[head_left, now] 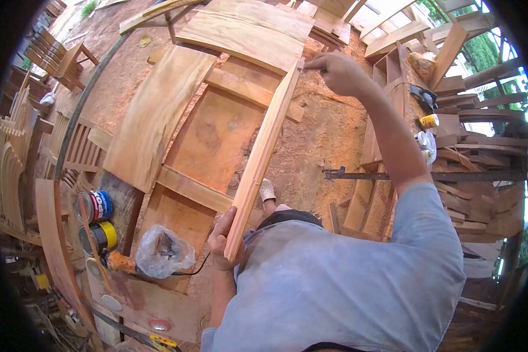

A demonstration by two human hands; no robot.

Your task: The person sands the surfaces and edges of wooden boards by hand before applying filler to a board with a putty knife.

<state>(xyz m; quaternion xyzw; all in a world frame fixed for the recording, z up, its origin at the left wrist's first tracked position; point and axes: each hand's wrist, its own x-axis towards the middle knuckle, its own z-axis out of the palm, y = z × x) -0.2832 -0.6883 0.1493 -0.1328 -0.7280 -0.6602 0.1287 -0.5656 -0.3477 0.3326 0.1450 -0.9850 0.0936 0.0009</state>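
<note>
A long, narrow wooden board [267,155] slants away from my body, its near end close to my waist. Around that near end my left hand [222,237] is closed, with the fingers on its left side. My right hand [341,73] is at the far end, fingers bent and the fingertips pressed together against the board's tip. Something small and whitish shows at those fingertips, too small to name. Beneath the board's left side lies a wooden frame [188,186] with wide panels, one a loose-looking plank [158,111].
Left of me are a blue-labelled can [101,205], a yellow-banded can [105,236], an orange power tool [120,261] and a clear plastic bag [165,252] with small pieces. A metal bar clamp [422,175] juts in from the right, near stacked lumber [475,202]. Sawdust covers the ground.
</note>
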